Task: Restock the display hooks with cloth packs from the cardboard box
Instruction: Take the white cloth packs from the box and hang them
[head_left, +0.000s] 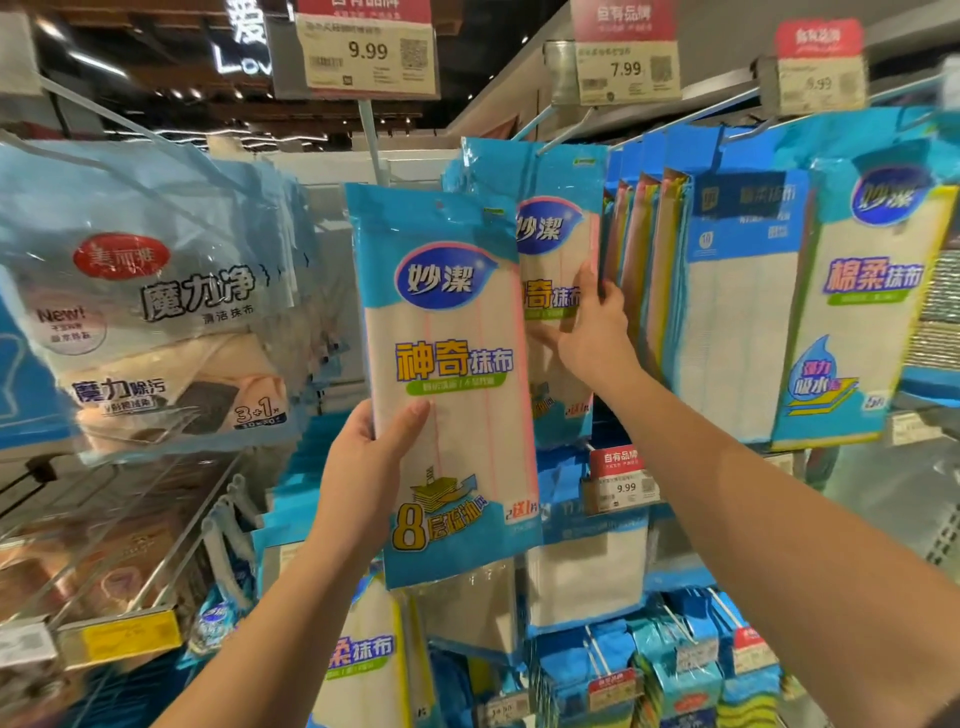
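Cloth pack (447, 384): flat, long, clear-fronted sleeve, blue header and blue foot, cream cloth with thin pink stripes; held upright, slightly tilted, off any hook, punch hole visible near top; second identical cloth pack (558, 312) hangs just behind and right on a display hook (563, 130); hook is a thin metal prong angled upward.

— How many hands are showing at the store display?
— Two: the left hand (371, 441) and the right hand (592, 332).
— And cloth packs of that matching blue-and-white design?
— Two: one pack (447, 374) in front, another pack (558, 312) hanging behind.
— Price tags?
— Three are hanging along the display's top edge: a 9.99 tag (366, 52), a 7.99 tag (626, 70) and a blurred tag (818, 78).
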